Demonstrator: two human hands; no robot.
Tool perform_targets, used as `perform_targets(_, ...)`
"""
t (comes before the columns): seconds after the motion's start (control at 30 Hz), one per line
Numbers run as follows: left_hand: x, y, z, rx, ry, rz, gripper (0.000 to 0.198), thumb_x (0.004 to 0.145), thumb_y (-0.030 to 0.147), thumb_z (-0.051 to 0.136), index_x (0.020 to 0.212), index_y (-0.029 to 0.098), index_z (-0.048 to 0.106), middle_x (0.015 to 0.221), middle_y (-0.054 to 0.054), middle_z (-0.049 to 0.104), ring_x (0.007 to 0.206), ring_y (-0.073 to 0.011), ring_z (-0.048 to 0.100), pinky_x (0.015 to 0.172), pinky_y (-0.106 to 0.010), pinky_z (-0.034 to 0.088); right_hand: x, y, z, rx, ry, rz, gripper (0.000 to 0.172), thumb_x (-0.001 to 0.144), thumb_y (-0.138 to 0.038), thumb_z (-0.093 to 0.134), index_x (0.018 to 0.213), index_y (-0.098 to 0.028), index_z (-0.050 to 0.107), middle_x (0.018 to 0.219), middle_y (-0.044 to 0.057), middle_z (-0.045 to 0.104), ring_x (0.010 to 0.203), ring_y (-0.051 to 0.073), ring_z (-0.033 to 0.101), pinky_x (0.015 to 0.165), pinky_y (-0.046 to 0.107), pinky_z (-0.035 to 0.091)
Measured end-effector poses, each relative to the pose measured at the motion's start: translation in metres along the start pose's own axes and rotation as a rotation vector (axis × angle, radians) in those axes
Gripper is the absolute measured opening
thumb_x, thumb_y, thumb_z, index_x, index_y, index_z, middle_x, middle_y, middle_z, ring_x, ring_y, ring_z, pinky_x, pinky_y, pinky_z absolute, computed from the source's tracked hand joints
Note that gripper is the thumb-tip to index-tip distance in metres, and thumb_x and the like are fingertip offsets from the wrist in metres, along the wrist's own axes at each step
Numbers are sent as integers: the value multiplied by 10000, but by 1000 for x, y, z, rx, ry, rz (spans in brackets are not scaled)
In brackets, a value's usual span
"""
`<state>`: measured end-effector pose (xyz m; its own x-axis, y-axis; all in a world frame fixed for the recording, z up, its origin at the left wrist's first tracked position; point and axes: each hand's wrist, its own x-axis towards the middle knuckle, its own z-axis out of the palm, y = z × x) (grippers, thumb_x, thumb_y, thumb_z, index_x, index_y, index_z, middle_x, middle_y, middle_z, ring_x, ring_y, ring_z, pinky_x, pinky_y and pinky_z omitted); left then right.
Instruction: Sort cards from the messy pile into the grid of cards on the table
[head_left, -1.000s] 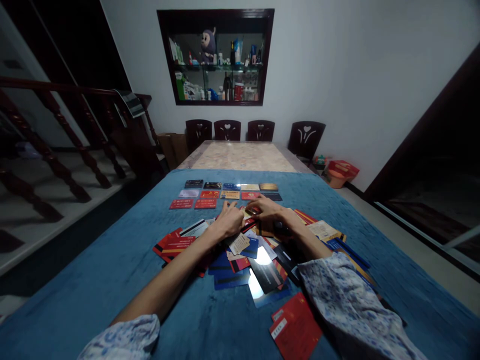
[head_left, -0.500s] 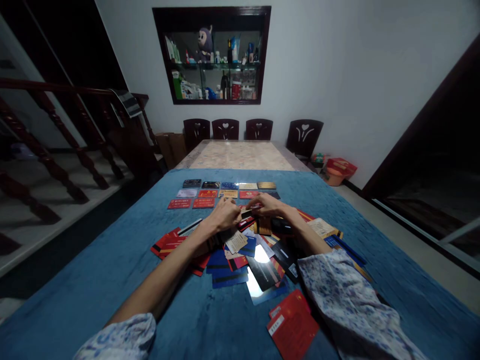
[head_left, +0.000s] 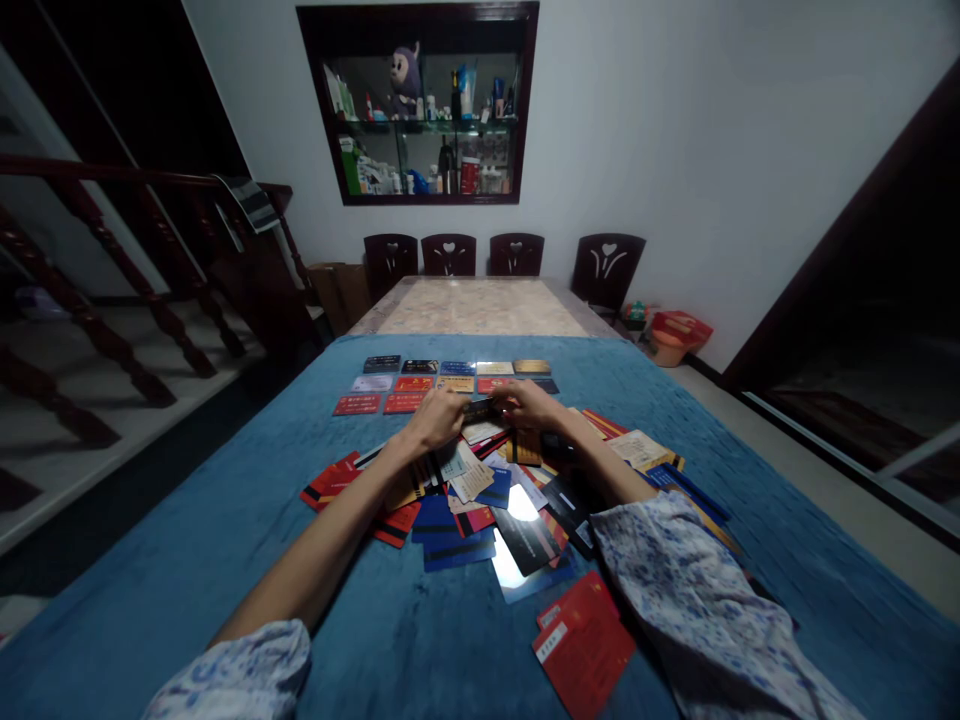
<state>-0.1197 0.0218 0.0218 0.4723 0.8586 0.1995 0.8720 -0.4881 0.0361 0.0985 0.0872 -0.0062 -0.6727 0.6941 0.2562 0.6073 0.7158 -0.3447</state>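
Both hands up over the blue cloth [head_left: 225,520] on the tabletop. My left hand [head_left: 435,420] and right hand [head_left: 531,403] meet on one dark card [head_left: 478,408]. Each grip is narrow and pinches an end of it, left grip on its left end, right grip on its right end. The card is lifted just above the cloth, about flat, between the two grips. I can't read its print.

Right under and behind my grips, toward me, is a loose pile of cards [head_left: 517,530]: red, blue, black and cream, overlapping, some face down with stripes showing. Two red cards [head_left: 585,640] lie apart from the pile, near my right sleeve.

Just beyond my grips are neat rows of cards [head_left: 409,382], laid side by side, not overlapping. The nearest row almost touches my left fingers.

Farther past the grips is bare tabletop [head_left: 480,305], then chairs [head_left: 448,253] against the wall and a wall cabinet [head_left: 420,110] above them.
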Motion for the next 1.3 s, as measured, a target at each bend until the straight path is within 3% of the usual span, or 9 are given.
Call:
perform_targets(0.1, -1, 1, 3, 8, 17, -11, 375, 903, 111, 433, 1152, 162, 709, 1038, -125, 735, 1038, -259, 633, 899, -374, 500, 0, 0, 5, 0, 59, 21, 381, 829, -135, 522, 1181, -179, 661, 1064, 77, 718, 909, 194, 636, 760, 244, 434)
perform_targets(0.33, -2, 3, 15, -2, 41, -102, 451, 878, 69, 434, 1283, 154, 612, 1155, -133, 706, 1106, -270, 596, 937, -397, 464, -2, -8, 12, -140, 104, 119, 358, 900, -197, 502, 1240, -240, 604, 1022, 61, 729, 855, 203, 654, 715, 255, 431)
perform_targets(0.63, -5, 9, 19, -68, 52, -180, 578, 865, 52, 421, 1424, 192, 478, 1202, -131, 688, 1144, -287, 585, 964, -445, 417, -4, -27, 10, -382, 76, 222, 385, 973, -323, 479, 1337, -331, 602, 1177, 61, 732, 974, 251, 690, 766, 296, 469)
perform_targets(0.9, -6, 8, 20, -142, 106, -235, 553, 857, 51, 405, 1375, 216, 511, 1087, -111, 716, 1055, -278, 606, 950, -437, 387, -6, -31, 12, -382, 147, 242, 403, 978, -319, 494, 1367, -315, 598, 1141, 73, 747, 972, 234, 699, 788, 298, 490)
perform_targets(1.17, -6, 3, 27, -174, 112, -236, 550, 826, 39, 413, 1333, 212, 538, 1100, -108, 722, 1078, -291, 581, 960, -475, 363, -2, -15, 23, -221, 205, 110, 348, 944, -238, 516, 1269, -246, 643, 1211, 84, 702, 1056, 217, 645, 867, 307, 490)
perform_targets(1.3, -5, 1, 30, -181, 110, -243, 573, 815, 44, 429, 1361, 194, 519, 1141, -123, 707, 1108, -301, 571, 966, -494, 364, 1, -4, 26, -212, 177, 36, 412, 913, -215, 530, 1316, -199, 612, 1207, 126, 668, 1084, 235, 604, 915, 342, 478)
